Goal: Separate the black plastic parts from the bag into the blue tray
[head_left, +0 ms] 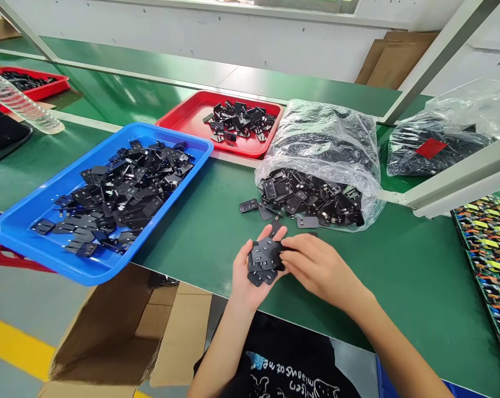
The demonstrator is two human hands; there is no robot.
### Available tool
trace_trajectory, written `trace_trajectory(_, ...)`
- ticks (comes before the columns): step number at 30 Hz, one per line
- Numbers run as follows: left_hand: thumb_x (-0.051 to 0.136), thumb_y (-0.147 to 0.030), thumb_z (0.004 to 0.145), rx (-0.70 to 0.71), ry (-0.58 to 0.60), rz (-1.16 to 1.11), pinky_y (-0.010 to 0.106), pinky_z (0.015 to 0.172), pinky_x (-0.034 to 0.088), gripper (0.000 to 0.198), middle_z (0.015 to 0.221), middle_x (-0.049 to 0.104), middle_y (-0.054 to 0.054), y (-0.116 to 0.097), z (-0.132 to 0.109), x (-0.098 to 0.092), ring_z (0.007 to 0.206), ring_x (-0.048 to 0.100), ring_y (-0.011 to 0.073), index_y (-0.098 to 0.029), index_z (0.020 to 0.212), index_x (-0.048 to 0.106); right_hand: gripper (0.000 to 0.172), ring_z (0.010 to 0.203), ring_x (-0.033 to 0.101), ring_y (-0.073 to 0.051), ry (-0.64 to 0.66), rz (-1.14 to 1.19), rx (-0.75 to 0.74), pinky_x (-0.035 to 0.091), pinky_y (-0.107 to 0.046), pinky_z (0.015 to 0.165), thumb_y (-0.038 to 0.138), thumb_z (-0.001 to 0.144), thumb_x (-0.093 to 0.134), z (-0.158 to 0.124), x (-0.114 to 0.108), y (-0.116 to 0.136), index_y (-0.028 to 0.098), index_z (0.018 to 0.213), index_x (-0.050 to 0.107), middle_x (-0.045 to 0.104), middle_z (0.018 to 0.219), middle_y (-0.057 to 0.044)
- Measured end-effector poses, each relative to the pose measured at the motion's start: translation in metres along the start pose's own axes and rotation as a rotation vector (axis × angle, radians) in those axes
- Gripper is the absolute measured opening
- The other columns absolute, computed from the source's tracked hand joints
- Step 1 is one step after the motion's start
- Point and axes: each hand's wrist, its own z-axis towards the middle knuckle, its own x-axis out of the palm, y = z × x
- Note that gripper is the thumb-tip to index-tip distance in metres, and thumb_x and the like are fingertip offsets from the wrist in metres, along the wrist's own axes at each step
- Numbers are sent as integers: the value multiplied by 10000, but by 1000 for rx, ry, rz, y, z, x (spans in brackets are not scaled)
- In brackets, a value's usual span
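My left hand [245, 279] is palm up above the table's front edge, cradling a fanned pile of small black plastic covers [265, 257] with rounded corners and slots. Thumb and fingers of my right hand [322, 268] pinch at the right side of that pile, on a black cover mostly hidden by the fingers. Just beyond both hands, a clear plastic bag [328, 132] lies on its side with its mouth toward me. Loose black covers [311, 196] spill from it, and a few lie on the green table [204, 221].
To the left, a blue tray [104, 276] holds many black covers and overhangs the table edge, above an open cardboard box [109, 337]. Behind are a red tray [179, 119] and a plastic bottle [30, 105]. Circuit boards [490, 249] and another bag [440, 149] stand right, near a metal post [436, 61].
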Motion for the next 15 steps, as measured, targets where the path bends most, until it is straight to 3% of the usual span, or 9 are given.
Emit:
trace_trajectory(3, 362, -354, 894, -17, -29, 10, 331, 834, 471, 452, 1382, 463, 71, 2, 0, 2, 1116, 538, 212, -251, 1329, 431, 245, 929, 597, -196, 13, -127, -112, 513, -357, 794, 76, 884, 398, -4, 9, 5, 149, 967, 616, 648, 1016, -109)
trace_trajectory(6, 389, -335, 882, -8, -41, -2, 303, 861, 456, 460, 1358, 490, 71, 4, 1, 3, 1109, 541, 189, -242, 1330, 427, 285, 968, 597, -193, -30, -106, -113, 505, -357, 829, 63, 880, 402, -6, 14, 6, 130, 1100, 571, 642, 1051, -117)
trace_trajectory(10, 380, -327, 880, -5, -33, -28, 262, 806, 472, 446, 1332, 509, 82, 6, 2, 2, 1064, 562, 163, -229, 1310, 447, 287, 986, 591, -192, -54, -20, -92, 474, -392, 889, 94, 870, 444, -7, 15, 3, 155, 1132, 543, 658, 1020, -88)
trace_trajectory(12, 369, -349, 877, -7, 2, -17, 263, 744, 489, 436, 1331, 505, 70, 6, 2, 1, 1000, 585, 163, -252, 1291, 466, 285, 982, 594, -186, -103, 31, -38, 465, -402, 895, 128, 869, 458, -8, 9, -1, 187, 1137, 535, 660, 1022, -73)
trace_trajectory(15, 384, -417, 848, 3, 72, 23, 287, 670, 504, 440, 1349, 478, 41, 5, -1, 0, 897, 597, 171, -312, 1263, 486, 235, 927, 601, -187, -229, 25, 173, 477, -377, 834, 179, 873, 472, -12, -6, -13, 214, 1091, 554, 660, 980, -63)
